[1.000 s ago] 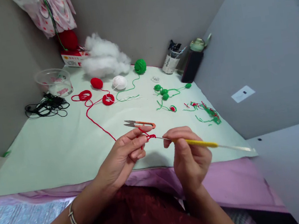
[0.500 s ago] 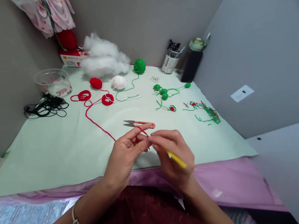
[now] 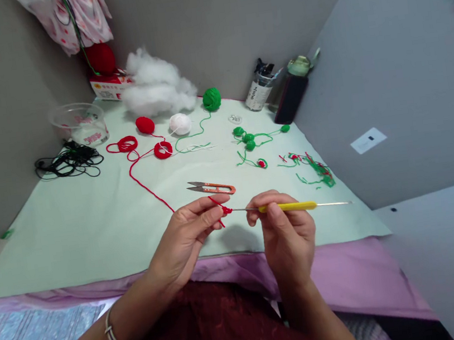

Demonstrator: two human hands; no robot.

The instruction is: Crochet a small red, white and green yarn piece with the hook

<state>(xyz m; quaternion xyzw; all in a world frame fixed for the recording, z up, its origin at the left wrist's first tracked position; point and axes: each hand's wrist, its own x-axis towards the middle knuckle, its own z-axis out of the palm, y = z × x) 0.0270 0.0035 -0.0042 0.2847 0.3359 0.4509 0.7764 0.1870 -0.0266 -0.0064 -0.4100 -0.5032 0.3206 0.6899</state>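
Note:
Between the thumb and fingers of my left hand [image 3: 191,228] is a small piece of red yarn [image 3: 226,210], with a short tail hanging below. A strand of the same yarn runs back from this hand across the table to a red coil [image 3: 163,149]. My right hand [image 3: 288,229] grips a crochet hook [image 3: 289,206] by its yellow handle, holding it nearly level. One metal end reaches the red yarn at my left fingertips; the other points right. Just beyond my left fingers lie orange-handled thread snips [image 3: 211,187], touched by neither hand.
Toward the back are white stuffing [image 3: 158,84], a green yarn ball [image 3: 211,99], a white ball [image 3: 180,124] and a red ball [image 3: 145,125]. Green crocheted pieces [image 3: 248,140] and yarn scraps [image 3: 322,170] lie right. Black cord [image 3: 71,160] and a clear tub [image 3: 79,123] stand left.
My right hand has moved right and turned, so the hook now lies level with its tip at the red yarn. My left fingers have closed in on the yarn, leaving the snips more exposed.

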